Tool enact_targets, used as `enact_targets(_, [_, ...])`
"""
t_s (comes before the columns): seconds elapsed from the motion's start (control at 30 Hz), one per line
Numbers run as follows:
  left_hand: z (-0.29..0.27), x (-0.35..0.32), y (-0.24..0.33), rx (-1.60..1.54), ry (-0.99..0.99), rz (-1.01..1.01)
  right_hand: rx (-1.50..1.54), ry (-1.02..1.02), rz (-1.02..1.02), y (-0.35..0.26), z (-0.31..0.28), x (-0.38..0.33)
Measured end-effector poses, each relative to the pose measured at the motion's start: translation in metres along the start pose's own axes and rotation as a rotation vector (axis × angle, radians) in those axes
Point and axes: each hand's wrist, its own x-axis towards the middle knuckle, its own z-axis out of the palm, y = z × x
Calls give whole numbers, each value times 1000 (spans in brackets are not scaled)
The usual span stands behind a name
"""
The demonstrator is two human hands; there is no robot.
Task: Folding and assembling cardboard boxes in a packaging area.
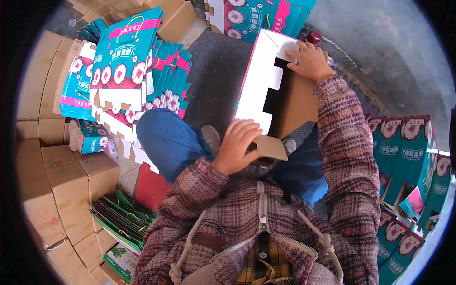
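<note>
Between my knees stands a cardboard carton, white-flapped with plain brown inside, its white notched flap [260, 88] running along the left side of the dark opening. My left hand [237, 145] rests at the near end, fingertips on the white flap and thumb apart, by a small brown end flap [271, 147]. At the far end, my right hand [311, 61] lies with fingers stretched over the corner and a white end flap [286, 49]. Neither hand is wrapped round anything. What the carton holds inside is in shadow.
Flat teal-and-pink printed cartons [121, 52] are stacked at the left, beside brown boxes [66, 185]. Folded green cartons [123, 221] lie lower left. Formed teal cartons [399, 152] stand at the right. A red-capped jar [313, 37] sits beyond my right hand.
</note>
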Motion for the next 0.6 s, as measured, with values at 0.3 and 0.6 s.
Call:
enact_targets(0.3, [50,41,14,649,148,-68,9,-120,6,-2,-4,-1])
enact_targets(0.6, [66,48,24,544,60,-150,13,34,-20,-7,-8,-2])
